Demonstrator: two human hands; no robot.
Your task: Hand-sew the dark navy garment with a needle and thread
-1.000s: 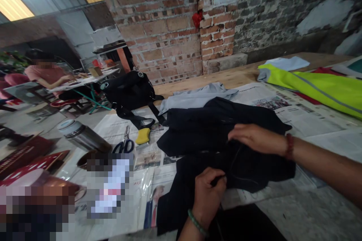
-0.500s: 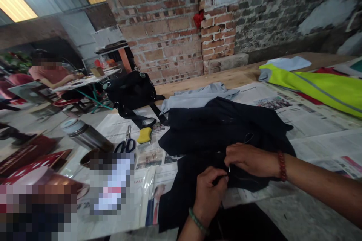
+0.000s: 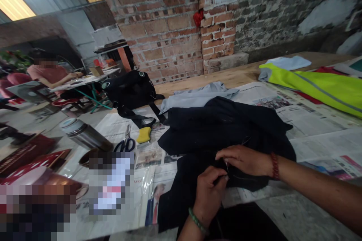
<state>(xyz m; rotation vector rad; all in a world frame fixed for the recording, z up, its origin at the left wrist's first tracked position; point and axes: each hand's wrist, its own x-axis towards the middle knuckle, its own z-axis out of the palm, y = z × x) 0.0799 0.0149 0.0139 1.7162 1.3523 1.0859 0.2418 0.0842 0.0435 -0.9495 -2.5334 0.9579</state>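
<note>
The dark garment [image 3: 223, 131] lay crumpled on the newspaper-covered desk [image 3: 316, 120], its long axis running from the far side toward the person, with the near end draped over the desk's front edge. The left hand [image 3: 210, 192] sat at the garment's near part, its grip pressed together, pinching a fold of the dark cloth. The right hand [image 3: 246, 160] rested just beyond it on the garment, thumb and forefinger pinched on a thin needle [image 3: 227, 166] that stood nearly upright, tip toward the cloth; a dark thread [image 3: 243, 177] trailed across the fabric near the right hand. The two hands were almost touching.

Behind the garment lay a grey-blue cloth [image 3: 198, 98], partly under its far edge. Left of the garment, on the newspaper, were a yellow block [image 3: 144, 134], scissors [image 3: 126, 144] with blue handles, and a steel flask [image 3: 83, 135] lying tilted. A black bag [image 3: 131, 90] sat beyond the scissors at the desk's far edge. Right of the garment the newspaper was uncovered, with a neon-yellow garment [image 3: 319, 88] well apart at the far right. The front edge of the desk ran just under the left hand.

A brick wall [image 3: 169, 26] stood behind the desk. Another person [image 3: 48, 73] sat at a separate table far left of the garment.
</note>
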